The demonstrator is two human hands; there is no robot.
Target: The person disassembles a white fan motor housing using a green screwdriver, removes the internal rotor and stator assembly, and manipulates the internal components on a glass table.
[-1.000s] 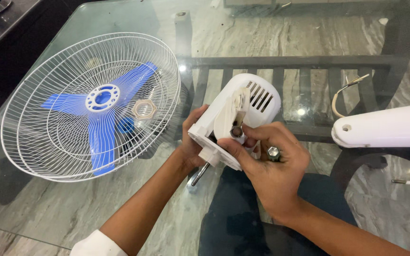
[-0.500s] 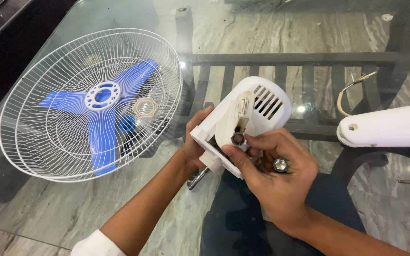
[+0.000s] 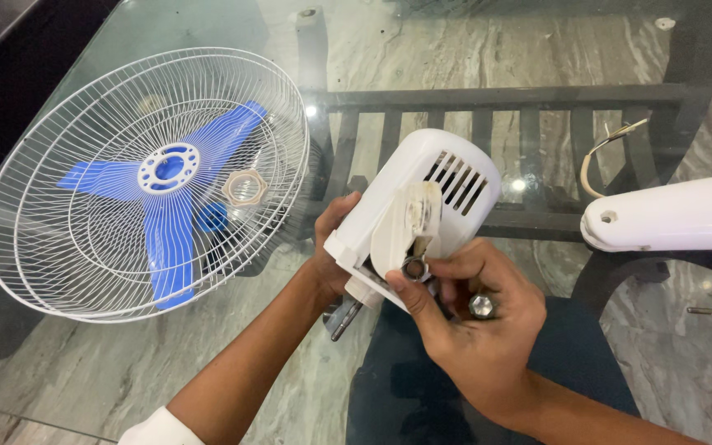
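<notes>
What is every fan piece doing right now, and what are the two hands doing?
White plastic fan motor housing: held up over the glass table, vents facing up.
Left hand: gripping the housing's side.
Right hand: fingers at the housing's bracket, a silver bolt in the palm.
White wire fan guard: lying flat on the table.
Blue three-blade propeller: lying inside the guard.
White fan neck piece: lying on the table, wires sticking out.

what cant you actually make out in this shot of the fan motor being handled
Head view only:
- Small metal part under the right hand thumb: too small to tell a washer from a ring.
- Left hand: its fingers are hidden behind the white motor housing.
- White stand arm: cut off by the right edge.
- Wire end: too thin to judge.
- Motor shaft: mostly hidden by the housing.
</notes>
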